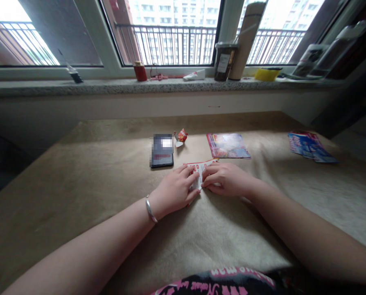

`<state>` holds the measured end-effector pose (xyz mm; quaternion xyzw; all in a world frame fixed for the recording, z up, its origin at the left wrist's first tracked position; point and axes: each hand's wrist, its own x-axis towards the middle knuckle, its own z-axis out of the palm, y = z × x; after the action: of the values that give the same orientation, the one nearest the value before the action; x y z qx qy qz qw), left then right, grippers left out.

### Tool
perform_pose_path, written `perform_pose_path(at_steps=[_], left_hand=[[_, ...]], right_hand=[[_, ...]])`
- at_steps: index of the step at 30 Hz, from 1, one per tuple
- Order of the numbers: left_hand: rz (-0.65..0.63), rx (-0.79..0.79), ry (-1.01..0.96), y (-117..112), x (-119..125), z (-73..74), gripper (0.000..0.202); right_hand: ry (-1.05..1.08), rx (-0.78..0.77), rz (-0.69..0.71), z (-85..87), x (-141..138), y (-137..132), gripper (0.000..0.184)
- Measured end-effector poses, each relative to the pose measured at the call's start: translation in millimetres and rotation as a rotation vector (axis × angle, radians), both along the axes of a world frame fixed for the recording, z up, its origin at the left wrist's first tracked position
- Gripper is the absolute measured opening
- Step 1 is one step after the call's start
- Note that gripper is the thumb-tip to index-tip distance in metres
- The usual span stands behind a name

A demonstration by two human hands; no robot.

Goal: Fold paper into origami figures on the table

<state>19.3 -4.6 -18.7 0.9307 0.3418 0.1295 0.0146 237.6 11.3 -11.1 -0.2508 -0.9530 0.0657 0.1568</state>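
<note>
My left hand (174,191) and my right hand (224,180) meet at the middle of the beige cloth-covered table (78,184). Both press down on a small white paper with red print (198,169), fingers curled over its near part. A silver bangle (150,209) circles my left wrist. Only the paper's far edge shows past my fingers.
A dark phone (162,150) lies just beyond my left hand, with a crumpled red wrapper (181,136) beside it. Colourful leaflets lie at centre right (227,145) and far right (310,146). The stone windowsill (109,86) holds a red cup (140,71), a dark jar (224,61), a cardboard tube (246,41) and a yellow bowl (266,74).
</note>
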Motion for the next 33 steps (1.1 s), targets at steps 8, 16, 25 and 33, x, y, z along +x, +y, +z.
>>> perform_pose_path(at_steps=[8,16,25,33], left_hand=[[0.000,0.001,0.010,-0.6,0.2,1.6,0.044],[0.004,0.012,-0.020,-0.6,0.0,-1.5,0.044],[0.004,0.018,0.002,-1.0,0.5,0.6,0.043],[0.006,0.005,0.004,-1.0,1.8,2.4,0.043]], right_hand=[[-0.041,0.055,0.001,2.1,-0.3,0.0,0.017],[-0.097,0.124,-0.014,6.4,-2.3,-1.0,0.018],[-0.137,0.182,-0.054,7.7,0.0,0.7,0.018],[-0.140,0.190,-0.113,7.0,10.5,6.2,0.018]])
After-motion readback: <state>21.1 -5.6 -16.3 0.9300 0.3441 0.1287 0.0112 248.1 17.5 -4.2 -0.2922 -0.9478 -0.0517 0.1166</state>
